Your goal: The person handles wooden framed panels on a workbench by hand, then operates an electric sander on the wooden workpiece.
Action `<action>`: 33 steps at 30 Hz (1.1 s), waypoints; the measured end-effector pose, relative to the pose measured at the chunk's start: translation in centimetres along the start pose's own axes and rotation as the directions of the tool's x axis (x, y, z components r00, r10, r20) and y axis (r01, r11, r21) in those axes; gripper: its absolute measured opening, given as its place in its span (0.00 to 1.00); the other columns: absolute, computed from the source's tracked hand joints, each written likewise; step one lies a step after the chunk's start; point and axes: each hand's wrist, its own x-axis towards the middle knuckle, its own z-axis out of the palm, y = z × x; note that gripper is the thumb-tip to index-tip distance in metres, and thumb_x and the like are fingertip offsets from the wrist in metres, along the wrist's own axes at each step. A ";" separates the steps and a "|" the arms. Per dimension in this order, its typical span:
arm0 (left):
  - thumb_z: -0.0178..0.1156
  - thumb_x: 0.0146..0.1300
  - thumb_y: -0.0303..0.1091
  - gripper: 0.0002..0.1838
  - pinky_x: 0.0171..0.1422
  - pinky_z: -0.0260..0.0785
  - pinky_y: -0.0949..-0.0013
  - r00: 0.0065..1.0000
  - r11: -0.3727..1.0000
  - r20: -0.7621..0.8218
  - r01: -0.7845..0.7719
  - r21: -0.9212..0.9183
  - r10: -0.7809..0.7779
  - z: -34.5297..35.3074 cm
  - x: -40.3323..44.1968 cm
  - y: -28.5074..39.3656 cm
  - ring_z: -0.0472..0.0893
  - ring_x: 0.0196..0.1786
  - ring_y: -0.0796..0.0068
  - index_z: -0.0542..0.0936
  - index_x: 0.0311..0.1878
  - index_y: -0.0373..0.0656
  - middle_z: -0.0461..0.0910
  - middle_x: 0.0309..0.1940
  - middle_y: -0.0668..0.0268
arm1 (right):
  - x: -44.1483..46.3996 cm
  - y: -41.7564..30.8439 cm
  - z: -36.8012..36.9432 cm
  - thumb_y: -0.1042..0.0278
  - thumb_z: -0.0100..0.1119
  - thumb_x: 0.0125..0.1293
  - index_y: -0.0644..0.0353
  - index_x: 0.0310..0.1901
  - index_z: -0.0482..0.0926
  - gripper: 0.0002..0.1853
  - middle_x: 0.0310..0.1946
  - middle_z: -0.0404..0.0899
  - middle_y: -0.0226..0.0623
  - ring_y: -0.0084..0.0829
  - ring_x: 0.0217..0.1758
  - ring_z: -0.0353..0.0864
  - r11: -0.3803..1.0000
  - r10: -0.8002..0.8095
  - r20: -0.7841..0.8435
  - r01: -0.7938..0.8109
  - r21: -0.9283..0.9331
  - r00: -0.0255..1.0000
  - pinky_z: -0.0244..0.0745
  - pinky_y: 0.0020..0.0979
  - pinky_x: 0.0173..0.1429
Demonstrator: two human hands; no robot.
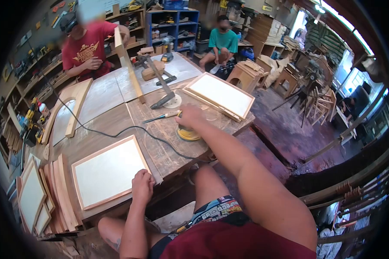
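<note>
My right hand (191,116) is wrapped over the top of a yellow sander (188,134), which rests on the wooden table (116,115). A black cord runs left from the sander across the table. My left hand (143,183) has its fingers curled at the right edge of a wood-framed white panel (109,172) lying flat. Whether it pinches the frame is hidden. Just left of the sander lies a chisel (162,116) with a wooden handle. Beyond the sander stands a metal clamp (162,100) beside a round pale disc (173,102).
More framed panels (220,94) lie stacked at the right corner. Wood strips (64,192) and panels (32,196) stand at the left edge. A person in red (85,49) holds a long board (129,69) across the table; another in green (223,44) sits behind.
</note>
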 end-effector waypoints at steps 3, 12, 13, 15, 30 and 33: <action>0.67 0.55 0.22 0.09 0.59 0.72 0.48 0.999 0.999 -0.002 -0.036 0.021 0.036 -0.1 0.0 -0.3 0.80 0.58 0.46 0.79 0.38 0.43 0.80 0.55 0.50 | 0.2 0.0 0.2 0.38 0.63 0.65 0.53 0.65 0.78 0.33 0.60 0.80 0.48 0.46 0.66 0.79 1.000 0.008 0.001 -0.008 0.000 1.000 0.76 0.46 0.69; 0.68 0.54 0.24 0.09 0.58 0.72 0.48 1.000 1.000 -0.002 -0.026 0.005 0.026 -0.5 0.1 0.5 0.80 0.58 0.47 0.80 0.38 0.42 0.80 0.54 0.51 | 0.7 0.4 0.9 0.40 0.62 0.65 0.54 0.64 0.79 0.33 0.61 0.78 0.50 0.47 0.65 0.80 1.000 -0.005 -0.019 0.005 -0.009 1.000 0.76 0.47 0.68; 0.69 0.54 0.23 0.09 0.59 0.73 0.49 1.000 1.000 0.007 -0.015 0.004 0.015 -0.4 0.1 0.5 0.80 0.57 0.47 0.80 0.37 0.43 0.80 0.54 0.52 | 0.9 0.4 1.1 0.40 0.62 0.64 0.54 0.64 0.79 0.33 0.62 0.78 0.50 0.47 0.66 0.79 1.000 -0.003 -0.019 0.003 -0.011 1.000 0.76 0.47 0.68; 0.69 0.53 0.22 0.10 0.60 0.74 0.49 1.000 1.000 0.014 0.002 0.005 -0.002 -0.4 0.2 0.5 0.80 0.57 0.47 0.80 0.37 0.44 0.80 0.54 0.53 | 1.0 0.4 1.1 0.40 0.62 0.64 0.54 0.64 0.79 0.33 0.62 0.78 0.50 0.47 0.66 0.79 1.000 -0.008 -0.016 0.008 -0.012 1.000 0.76 0.47 0.69; 0.68 0.55 0.24 0.09 0.58 0.73 0.49 1.000 1.000 -0.013 -0.027 -0.012 0.026 -0.3 0.1 0.5 0.80 0.56 0.48 0.80 0.39 0.42 0.80 0.53 0.52 | 0.9 0.3 0.8 0.39 0.62 0.66 0.52 0.64 0.79 0.32 0.59 0.82 0.50 0.47 0.64 0.80 0.999 -0.008 -0.029 0.006 -0.049 1.000 0.76 0.47 0.68; 0.68 0.55 0.24 0.09 0.58 0.73 0.49 0.998 0.999 -0.026 -0.049 0.010 0.049 -0.4 0.0 0.4 0.81 0.56 0.48 0.80 0.39 0.42 0.80 0.53 0.52 | 0.7 0.1 0.5 0.39 0.62 0.66 0.53 0.64 0.79 0.32 0.58 0.82 0.49 0.47 0.64 0.80 0.998 -0.012 -0.025 0.010 -0.060 1.000 0.75 0.47 0.68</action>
